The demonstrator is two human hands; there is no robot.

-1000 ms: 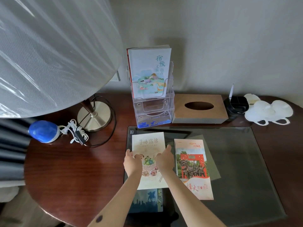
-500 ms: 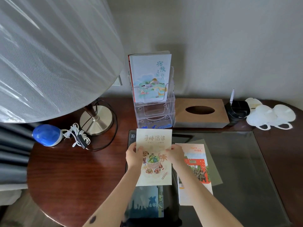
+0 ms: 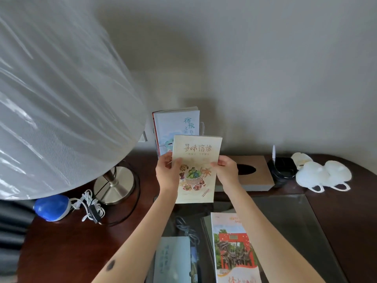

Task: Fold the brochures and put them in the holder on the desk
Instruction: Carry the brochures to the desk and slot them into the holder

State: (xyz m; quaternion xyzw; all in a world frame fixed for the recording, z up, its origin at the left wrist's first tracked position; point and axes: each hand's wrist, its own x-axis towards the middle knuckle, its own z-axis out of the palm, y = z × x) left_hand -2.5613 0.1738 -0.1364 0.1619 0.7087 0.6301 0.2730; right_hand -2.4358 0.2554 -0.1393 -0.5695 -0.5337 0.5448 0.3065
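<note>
A person's two bare hands hold a folded cream brochure [image 3: 196,168] upright above the far part of a dark wooden desk [image 3: 61,237], its food-illustration cover facing the camera. The left hand [image 3: 168,173] pinches the left edge and the right hand [image 3: 226,170] pinches the right edge, thumbs on the front. The two-sided grip looks meant to keep the paper flat and square for sliding into a slot.

Directly behind the brochure, at twelve o'clock from the hands, stands the clear brochure holder [image 3: 202,127], mostly hidden. A pale blue booklet [image 3: 177,127] already sits in its rear pocket, so the front pockets are the likely target.

At five o'clock from the hands, a red-and-white brochure [image 3: 232,248] lies flat on the glass desk mat [image 3: 295,231]. At six o'clock, a grey-blue brochure [image 3: 173,260] lies there too, both seemingly waiting their turn.

At nine o'clock is a table lamp [image 3: 61,99]. At three o'clock sit a wooden tissue box [image 3: 259,172] and white cups [image 3: 322,174].
</note>
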